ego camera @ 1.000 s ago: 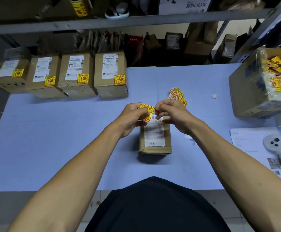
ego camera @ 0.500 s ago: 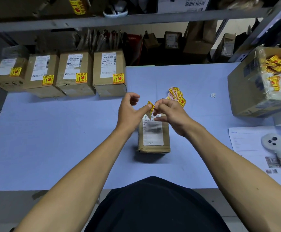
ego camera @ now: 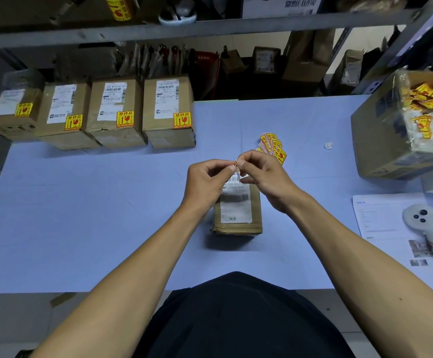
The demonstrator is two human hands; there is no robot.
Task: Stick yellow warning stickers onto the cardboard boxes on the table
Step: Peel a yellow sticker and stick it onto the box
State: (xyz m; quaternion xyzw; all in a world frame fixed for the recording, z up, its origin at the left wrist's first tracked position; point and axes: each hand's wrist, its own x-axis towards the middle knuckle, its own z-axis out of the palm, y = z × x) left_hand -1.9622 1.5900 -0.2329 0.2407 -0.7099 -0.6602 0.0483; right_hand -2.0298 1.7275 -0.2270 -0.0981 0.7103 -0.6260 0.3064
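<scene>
A second ago the yellow sticker faced the camera flat between both hands; half a second ago the left fingers had spread and it had turned on edge. Now both hands have drawn together again and the sticker [ego camera: 235, 163] shows only as a thin yellow-red sliver, pinched between the fingertips of the left hand [ego camera: 206, 186] and the right hand [ego camera: 264, 180], just above the far end of the small box [ego camera: 237, 210] in the middle of the table [ego camera: 107, 215].

Judging by this, the sticker is probably being peeled from its backing, so it is not yet on the box. That box carries only its white shipping label. Four boxes [ego camera: 167, 112] in a row along the far left edge of the table each already bear a yellow sticker at the near right corner of the top face, so four look done and the fifth is in hand. A fan of spare stickers [ego camera: 272, 144] lies just beyond the right hand.

Edge-on and mostly covered by fingers, the sticker does not show whether the backing has come away. The far end of the small box is hidden behind the hands. The big open box [ego camera: 380, 140] at the far right corner is cut by the frame; yellow and white scraps inside look like used backings, though that is unclear.
</scene>
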